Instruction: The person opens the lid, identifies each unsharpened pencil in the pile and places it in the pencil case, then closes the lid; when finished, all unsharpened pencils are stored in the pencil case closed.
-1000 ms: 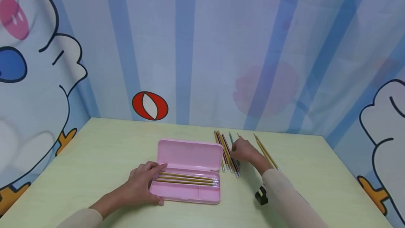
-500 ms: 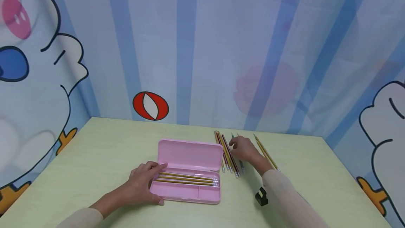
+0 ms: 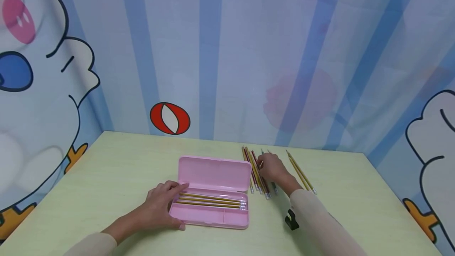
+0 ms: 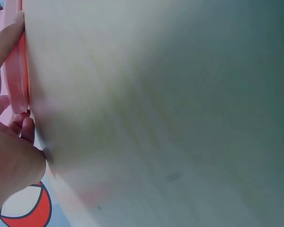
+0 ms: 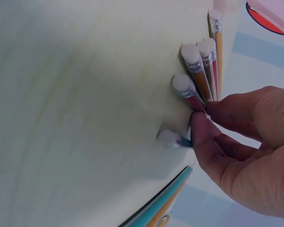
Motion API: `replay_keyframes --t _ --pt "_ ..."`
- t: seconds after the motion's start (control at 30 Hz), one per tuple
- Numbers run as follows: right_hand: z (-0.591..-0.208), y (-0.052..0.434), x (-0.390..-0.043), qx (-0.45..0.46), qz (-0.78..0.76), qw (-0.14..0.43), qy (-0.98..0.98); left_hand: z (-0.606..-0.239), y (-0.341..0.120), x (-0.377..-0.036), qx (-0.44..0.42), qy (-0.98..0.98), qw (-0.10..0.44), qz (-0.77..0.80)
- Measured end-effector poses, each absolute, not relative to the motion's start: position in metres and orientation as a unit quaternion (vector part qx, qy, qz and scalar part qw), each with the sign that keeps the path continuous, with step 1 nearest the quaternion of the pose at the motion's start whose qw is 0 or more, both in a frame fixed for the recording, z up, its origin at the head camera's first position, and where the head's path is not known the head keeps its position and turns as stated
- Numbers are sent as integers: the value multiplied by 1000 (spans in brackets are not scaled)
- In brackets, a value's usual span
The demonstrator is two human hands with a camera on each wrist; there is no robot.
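Note:
A pink pencil case [image 3: 214,174] lies on the table with its lid up, several yellow pencils [image 3: 207,200] in its rear compartment. My left hand [image 3: 156,205] holds the case's left end, thumb at the front edge and fingers toward the hinge. In the left wrist view the thumb [image 4: 8,40] lies along the pink edge. Right of the case, my right hand [image 3: 273,168] pinches a dark red pencil [image 5: 194,100] between thumb and index finger. A teal pencil [image 5: 170,138] lies under that hand, partly hidden. Several yellow and red pencils [image 3: 254,169] lie to its left.
Two yellow pencils [image 3: 301,174] lie right of my right hand. By the right sleeve is a small black object [image 3: 292,220]. A printed cloth [image 3: 241,70] stands behind the table [image 3: 124,161].
My right hand has moved slightly left, from the teal pencil to the dark red one, and now pinches it. The teal pencil has shifted right. My left hand stays on the pencil case.

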State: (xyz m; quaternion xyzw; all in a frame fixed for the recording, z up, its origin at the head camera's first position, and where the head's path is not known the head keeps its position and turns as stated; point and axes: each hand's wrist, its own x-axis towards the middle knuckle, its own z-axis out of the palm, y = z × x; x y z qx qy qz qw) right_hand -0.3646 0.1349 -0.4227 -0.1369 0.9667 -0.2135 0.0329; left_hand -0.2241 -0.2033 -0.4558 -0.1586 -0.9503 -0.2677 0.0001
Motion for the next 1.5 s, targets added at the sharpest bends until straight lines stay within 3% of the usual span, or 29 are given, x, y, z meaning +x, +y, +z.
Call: replay_keyframes --t 0.2,0.67,1.1,1.5 --pt "-419 134 -367 -136 -163 38 976 -456 -204 -223 -164 -949 3 -269" --pt "-402 130 -375 -115 -110 130 979 -452 -205 -221 -163 -949 2 -271" --pt "-403 116 -378 -103 -60 146 982 -453 -206 -222 -157 -950 -2 -270" --pt "-410 135 -376 -133 -111 110 979 -453 -205 -222 -165 -948 -2 -271"
